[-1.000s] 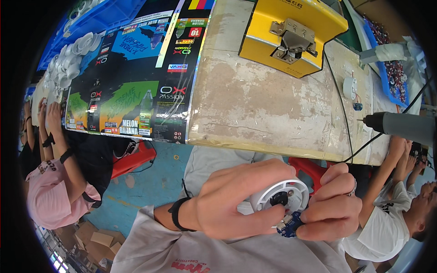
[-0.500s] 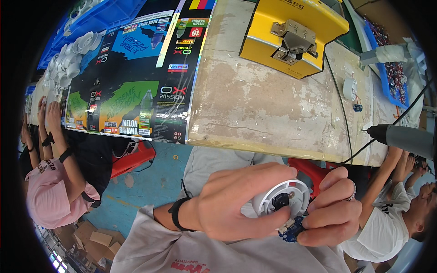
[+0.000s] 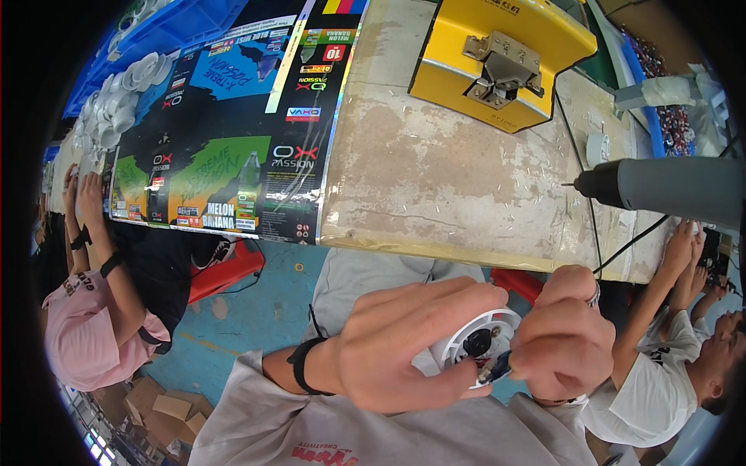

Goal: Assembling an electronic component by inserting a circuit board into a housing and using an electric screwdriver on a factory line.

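Note:
My left hand [image 3: 412, 342] is closed around a white round plastic housing [image 3: 503, 318], its open side turned up. Inside the housing sits a round black part [image 3: 477, 342], with a bit of red beside it. At the housing's near right edge, a small blue circuit board [image 3: 495, 368] stands tilted nearly on its edge. My right hand [image 3: 563, 342] pinches that board, its fingers curled in and partly hiding it. My left thumb lies close to the board; whether they touch I cannot tell. Both hands are above my lap, off the table.
A grey electric screwdriver [image 3: 668, 188] hangs over the table's right side, tip leftward, near a cable and another white housing [image 3: 597, 147]. A yellow machine [image 3: 505, 70] stands at the back. White rings [image 3: 116, 109] pile up at left near a blue crate [image 3: 167, 39]. People work on both sides.
My right hand has turned and tipped the circuit board from face-on to nearly edge-on, bringing it up against the housing. The hanging screwdriver has swung left. My left hand barely moved.

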The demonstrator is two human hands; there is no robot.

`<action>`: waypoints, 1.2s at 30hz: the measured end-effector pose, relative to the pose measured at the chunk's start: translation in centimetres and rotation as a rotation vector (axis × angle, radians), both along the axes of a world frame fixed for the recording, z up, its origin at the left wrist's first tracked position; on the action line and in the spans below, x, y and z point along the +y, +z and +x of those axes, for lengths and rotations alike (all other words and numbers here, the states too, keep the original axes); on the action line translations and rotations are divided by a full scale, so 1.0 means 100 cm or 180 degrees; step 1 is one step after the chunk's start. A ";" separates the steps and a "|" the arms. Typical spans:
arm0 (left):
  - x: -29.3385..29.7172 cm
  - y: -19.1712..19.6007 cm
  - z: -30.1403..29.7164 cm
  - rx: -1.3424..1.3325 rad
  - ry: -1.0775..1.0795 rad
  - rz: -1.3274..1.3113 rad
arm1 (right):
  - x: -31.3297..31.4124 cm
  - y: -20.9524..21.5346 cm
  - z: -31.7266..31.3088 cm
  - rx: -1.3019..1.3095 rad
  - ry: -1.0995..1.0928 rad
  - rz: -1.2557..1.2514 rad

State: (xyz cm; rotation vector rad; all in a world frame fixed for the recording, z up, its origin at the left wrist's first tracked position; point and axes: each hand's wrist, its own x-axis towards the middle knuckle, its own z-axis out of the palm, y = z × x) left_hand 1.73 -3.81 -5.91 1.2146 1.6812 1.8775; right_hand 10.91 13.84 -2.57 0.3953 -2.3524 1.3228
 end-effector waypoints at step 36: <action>0.011 -0.017 0.009 0.0698 0.0349 0.0622 | -0.010 0.011 0.005 -0.0405 -0.0381 0.1045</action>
